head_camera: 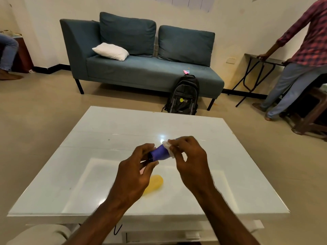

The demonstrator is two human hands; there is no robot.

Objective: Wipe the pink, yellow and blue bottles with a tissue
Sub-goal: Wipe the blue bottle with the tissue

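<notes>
Blue small plastic bottle [160, 153] is held above the middle of the glossy white worktop [106, 131]. Left hand [136, 175] grips its near end; right hand [191, 163] pinches a crumpled white tissue [168, 147] against the far end. Yellow rounded bottle [154, 184] lies nearer the near edge. Blue bottle likely light, stiff and slick; best gripped at one end.

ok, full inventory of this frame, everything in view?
blue bottle: 1, purple-blue, held above table between both hands
tissue: 1, white, on bottle's far end
yellow bottle: 1, yellow, blurred, on table below hands
table: 1, glossy white, foreground
sofa: 1, blue-grey, back wall
pillow: 1, white, on sofa
backpack: 1, black, floor against sofa
folding table: 1, dark, right wall
other people: 2, left and right edges
left hand: 1, grips blue bottle
right hand: 1, pinches tissue
</notes>
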